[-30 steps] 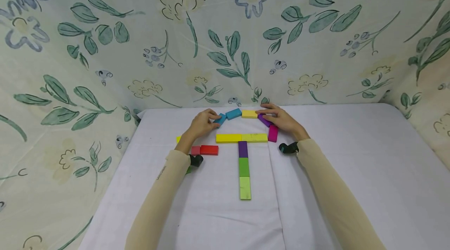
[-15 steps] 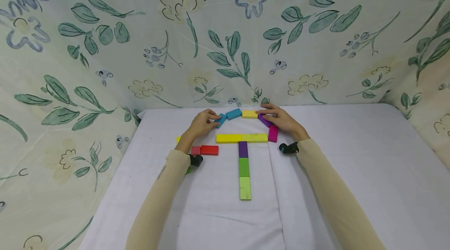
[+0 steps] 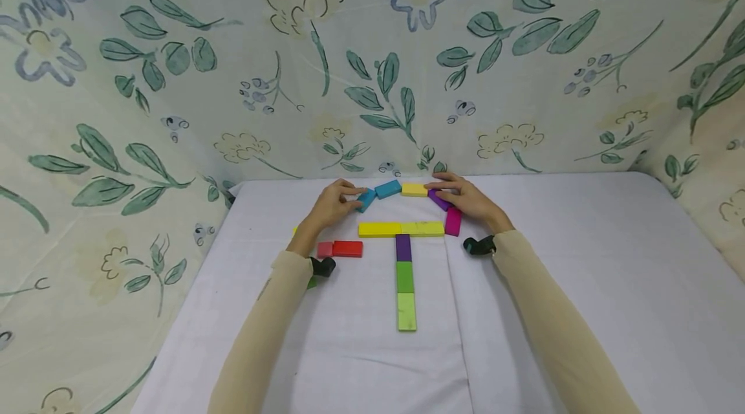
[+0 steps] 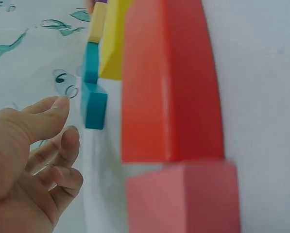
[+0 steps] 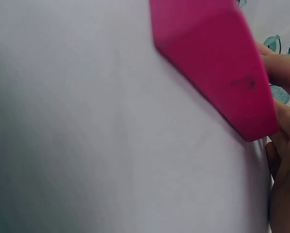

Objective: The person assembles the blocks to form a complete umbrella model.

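Observation:
Flat coloured blocks form an arch at the far side of the white table (image 3: 582, 284): a teal block (image 3: 365, 199), a blue block (image 3: 387, 189), a yellow block (image 3: 414, 189), a purple block (image 3: 436, 198) and a magenta block (image 3: 452, 221). My left hand (image 3: 354, 202) touches the teal block's left end with relaxed fingertips. In the left wrist view the fingers (image 4: 62, 145) lie just beside the teal block (image 4: 93, 104). My right hand (image 3: 443, 193) rests with extended fingers on the purple block. The magenta block (image 5: 217, 68) lies against that hand's palm side.
Below the arch lies a T of blocks: a yellow bar (image 3: 379, 229), a lime block (image 3: 423, 228), then a purple (image 3: 403, 247), a green (image 3: 404, 276) and a light green block (image 3: 406, 311). A red block (image 3: 347, 248) and a pink block (image 3: 324, 249) lie by my left wrist. Floral cloth walls (image 3: 174, 110) surround the table.

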Tool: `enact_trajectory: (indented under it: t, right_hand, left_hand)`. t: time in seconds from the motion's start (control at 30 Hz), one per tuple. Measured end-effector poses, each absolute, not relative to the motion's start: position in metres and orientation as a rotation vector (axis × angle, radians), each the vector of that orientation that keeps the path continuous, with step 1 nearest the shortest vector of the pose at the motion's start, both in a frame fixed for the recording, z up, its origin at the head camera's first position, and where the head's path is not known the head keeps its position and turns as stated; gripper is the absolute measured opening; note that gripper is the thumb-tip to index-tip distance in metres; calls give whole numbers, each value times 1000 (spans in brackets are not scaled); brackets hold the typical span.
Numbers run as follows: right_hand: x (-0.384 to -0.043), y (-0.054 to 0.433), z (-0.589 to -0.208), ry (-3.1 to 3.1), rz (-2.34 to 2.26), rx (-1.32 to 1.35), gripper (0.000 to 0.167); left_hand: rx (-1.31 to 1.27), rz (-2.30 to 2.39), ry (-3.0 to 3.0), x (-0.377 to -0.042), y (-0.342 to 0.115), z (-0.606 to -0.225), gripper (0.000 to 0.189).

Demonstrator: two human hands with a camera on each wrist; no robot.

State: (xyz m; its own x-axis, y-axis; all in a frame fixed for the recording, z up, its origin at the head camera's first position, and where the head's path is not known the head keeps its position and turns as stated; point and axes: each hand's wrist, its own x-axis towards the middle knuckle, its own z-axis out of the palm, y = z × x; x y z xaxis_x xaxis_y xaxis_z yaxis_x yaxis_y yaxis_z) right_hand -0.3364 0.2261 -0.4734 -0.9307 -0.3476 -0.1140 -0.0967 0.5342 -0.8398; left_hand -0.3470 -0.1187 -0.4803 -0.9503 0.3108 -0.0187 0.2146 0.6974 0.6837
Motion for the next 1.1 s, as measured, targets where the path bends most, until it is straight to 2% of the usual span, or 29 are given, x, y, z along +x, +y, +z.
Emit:
enact_trajectory:
  t: [0.3,0.67,1.1]
  right_hand:
    - [-336,226,-472,2487,-1368,-371,37]
    - [-337,225,-471,2498,-1363,-380,37]
    - [-336,224,-471,2502,-1359,-373,38]
  left_hand:
    - [360,1178,2827,-318,-164,-474,36]
    - [201,1155,2881,-278,-235,-484,44]
    - [291,1194,2828,-261,-251,-497,41]
